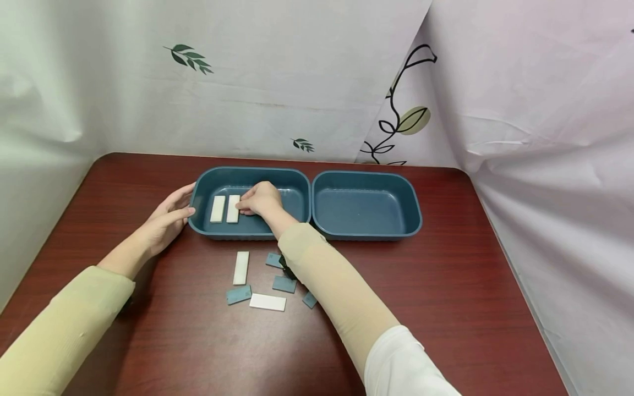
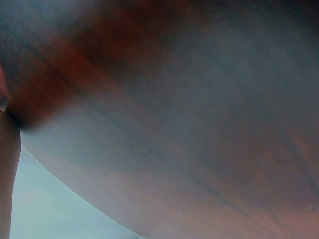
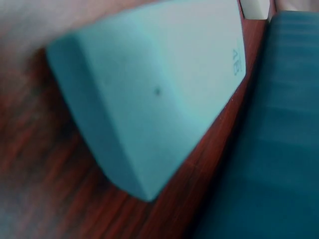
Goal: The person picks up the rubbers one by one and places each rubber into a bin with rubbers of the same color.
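1. White block [image 1: 233, 209] lay in the left tray [image 1: 252, 169], right hand [image 1: 262, 199] pinching its edge; a sideways twist of that grip could've bumped the neighboring block [image 1: 217, 209].
2. Left hand [image 1: 167, 219] had a loose grip, fingers at the tray's end, so a hard shove might've knocked it against the right tray [image 1: 366, 214].
3. Right sleeve [image 1: 337, 280] hung over gray-blue tiles [image 1: 284, 284]; dropping low could've scattered them, I reckon.

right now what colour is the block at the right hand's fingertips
The block is white, clearest in the head view.
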Tool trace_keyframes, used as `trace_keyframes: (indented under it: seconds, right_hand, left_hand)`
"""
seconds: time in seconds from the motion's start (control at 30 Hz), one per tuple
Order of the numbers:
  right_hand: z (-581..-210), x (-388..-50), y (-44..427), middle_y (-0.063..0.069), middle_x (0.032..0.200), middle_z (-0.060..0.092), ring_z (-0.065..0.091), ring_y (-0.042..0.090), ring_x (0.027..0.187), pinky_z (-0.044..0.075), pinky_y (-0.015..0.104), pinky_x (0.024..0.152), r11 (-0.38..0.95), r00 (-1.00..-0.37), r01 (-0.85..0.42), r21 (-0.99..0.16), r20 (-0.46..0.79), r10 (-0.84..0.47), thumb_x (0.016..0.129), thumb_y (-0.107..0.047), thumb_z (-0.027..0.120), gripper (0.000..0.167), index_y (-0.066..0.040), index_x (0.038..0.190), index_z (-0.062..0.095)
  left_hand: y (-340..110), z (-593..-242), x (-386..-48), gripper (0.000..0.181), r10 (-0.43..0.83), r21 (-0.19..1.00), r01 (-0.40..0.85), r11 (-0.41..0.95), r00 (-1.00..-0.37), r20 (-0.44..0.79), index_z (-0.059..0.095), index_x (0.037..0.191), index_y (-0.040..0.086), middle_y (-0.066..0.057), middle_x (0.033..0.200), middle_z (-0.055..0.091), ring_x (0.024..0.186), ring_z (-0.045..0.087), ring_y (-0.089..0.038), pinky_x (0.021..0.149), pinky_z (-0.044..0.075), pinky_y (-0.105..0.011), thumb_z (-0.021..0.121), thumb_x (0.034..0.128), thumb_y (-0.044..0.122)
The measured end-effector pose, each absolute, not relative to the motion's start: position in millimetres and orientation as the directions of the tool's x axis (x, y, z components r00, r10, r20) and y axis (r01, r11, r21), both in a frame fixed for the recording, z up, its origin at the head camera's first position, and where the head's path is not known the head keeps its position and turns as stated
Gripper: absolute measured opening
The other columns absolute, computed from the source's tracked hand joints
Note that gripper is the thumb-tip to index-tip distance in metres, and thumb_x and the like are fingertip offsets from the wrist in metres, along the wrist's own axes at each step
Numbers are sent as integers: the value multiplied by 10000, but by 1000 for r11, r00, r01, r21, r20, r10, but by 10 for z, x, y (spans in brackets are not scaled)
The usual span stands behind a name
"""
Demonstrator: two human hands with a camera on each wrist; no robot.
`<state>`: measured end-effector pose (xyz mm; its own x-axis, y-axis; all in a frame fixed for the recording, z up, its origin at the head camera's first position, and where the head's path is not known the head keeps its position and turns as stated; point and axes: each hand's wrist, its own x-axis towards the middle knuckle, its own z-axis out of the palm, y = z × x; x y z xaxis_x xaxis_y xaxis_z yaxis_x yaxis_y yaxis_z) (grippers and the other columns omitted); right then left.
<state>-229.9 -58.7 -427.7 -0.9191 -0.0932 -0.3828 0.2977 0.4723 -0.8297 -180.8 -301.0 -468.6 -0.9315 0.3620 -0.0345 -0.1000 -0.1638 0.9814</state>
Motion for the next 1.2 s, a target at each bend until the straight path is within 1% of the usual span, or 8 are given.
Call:
trace_keyframes:
  seconds: [0.27,0.37,0.47,0.57,0.67,0.77,0.87,1.2]
  right_hand:
    - [-4283,-2262,-573,105,874,821,803,194,759,575,178,569,518,-933,236,-822,-340,-114,905,-90,856,93,-32,973,833]
    - [-4292,-2263,-569,106,868,821,773,161,658,574,179,561,520,-929,230,-822,-345,-134,903,-87,857,142,-32,1029,822]
    - [-4298,-2264,-572,109,875,821,684,76,525,575,177,554,512,-921,241,-824,-360,-147,902,-69,854,187,-26,1076,803]
    - [-4303,-2263,-576,121,890,820,616,23,483,576,178,554,499,-915,254,-828,-374,-154,900,-50,850,206,-15,1094,788]
    - [-4304,-2263,-574,117,905,821,695,88,541,581,180,567,498,-912,252,-829,-376,-163,898,-46,850,216,-23,1103,787]
    - [-4309,-2262,-570,122,935,819,795,207,711,590,189,585,490,-912,241,-837,-368,-180,899,-40,848,225,-19,1115,784]
    - [-4312,-2261,-567,136,956,813,811,274,849,594,198,591,474,-912,238,-848,-363,-192,900,-27,843,224,-9,1113,776]
    - [-4294,-2243,-573,143,955,811,808,277,867,590,195,589,474,-915,238,-848,-360,-185,895,-23,846,210,-12,1090,769]
  left_hand:
    - [-3010,-4681,-1802,586,359,981,-105,-160,-932,-41,356,1624,201,148,1523,448,1362,466,44,1040,398,-128,480,1090,-6]
    - [-3007,-4682,-1804,584,357,981,-108,-162,-933,-44,358,1622,200,146,1522,445,1361,463,41,1039,399,-129,481,1090,-7]
    - [-3001,-4679,-1806,580,354,980,-110,-166,-934,-45,366,1618,199,145,1518,451,1360,466,35,1037,401,-131,479,1089,-10]
    - [-2994,-4674,-1806,577,351,979,-111,-169,-935,-45,374,1614,196,144,1510,465,1356,471,29,1035,400,-136,478,1087,-13]
    - [-2988,-4670,-1807,573,348,980,-111,-167,-936,-47,381,1610,198,147,1504,472,1352,473,29,1032,399,-137,481,1086,-12]
    - [-2986,-4671,-1807,572,347,980,-111,-166,-937,-47,382,1607,201,150,1502,470,1353,471,33,1033,397,-136,483,1086,-12]
    - [-2987,-4674,-1806,576,348,980,-108,-166,-936,-44,376,1612,197,149,1507,466,1357,469,34,1036,395,-136,482,1086,-13]
    - [-2988,-4681,-1810,571,346,980,-106,-171,-937,-41,382,1605,196,144,1506,476,1352,480,33,1037,398,-135,484,1084,-15]
